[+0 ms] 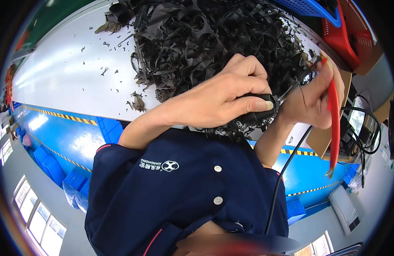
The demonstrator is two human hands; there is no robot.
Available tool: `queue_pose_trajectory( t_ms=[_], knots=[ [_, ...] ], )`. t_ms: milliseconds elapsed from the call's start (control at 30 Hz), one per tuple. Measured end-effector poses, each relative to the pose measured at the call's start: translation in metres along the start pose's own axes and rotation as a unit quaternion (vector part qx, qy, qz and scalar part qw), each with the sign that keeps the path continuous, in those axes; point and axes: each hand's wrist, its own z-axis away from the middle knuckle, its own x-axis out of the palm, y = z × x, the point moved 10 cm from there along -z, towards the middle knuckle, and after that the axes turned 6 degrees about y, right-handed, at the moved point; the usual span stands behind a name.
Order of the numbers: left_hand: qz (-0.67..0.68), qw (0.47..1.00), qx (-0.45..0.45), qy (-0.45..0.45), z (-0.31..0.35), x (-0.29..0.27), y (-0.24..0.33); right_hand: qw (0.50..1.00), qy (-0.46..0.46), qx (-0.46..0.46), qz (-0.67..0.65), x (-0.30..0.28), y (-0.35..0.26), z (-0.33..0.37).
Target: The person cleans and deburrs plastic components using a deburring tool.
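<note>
My left hand [237,91] is closed around a black moulded-looking piece [262,103], with the thumb lying along its top. To its right my right hand [316,96] is closed on a slim red-handled tool [334,115]. The tool's long red part hangs down past the palm, and a small metal bit shows at its lower end; its exact kind I cannot make out. Thumb and fingers meet near its upper end, beside thin dark scraps. Just beyond both hands lies a big heap of black rubbery scraps [197,38], some spilling towards my body.
The heap rests on a white table [69,72] with crumbs scattered at left. A blue basket [310,8] and a red crate [344,38] stand at the far right. Below them are a cardboard box [323,134] and black cables [372,128]. A black cord [286,170] runs down my front.
</note>
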Motion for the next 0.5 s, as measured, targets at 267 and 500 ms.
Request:
queue_pose_trajectory(
  t_ms=[267,500],
  knots=[
    [-0.083,0.992,0.067,0.073,0.0,-0.02,0.017,0.986,-0.107,0.041,0.124,0.022,0.023,0.013],
    [0.117,0.987,-0.075,0.078,0.002,-0.033,0.008,0.972,-0.074,0.218,-0.047,0.012,0.059,0.013]
  ],
)
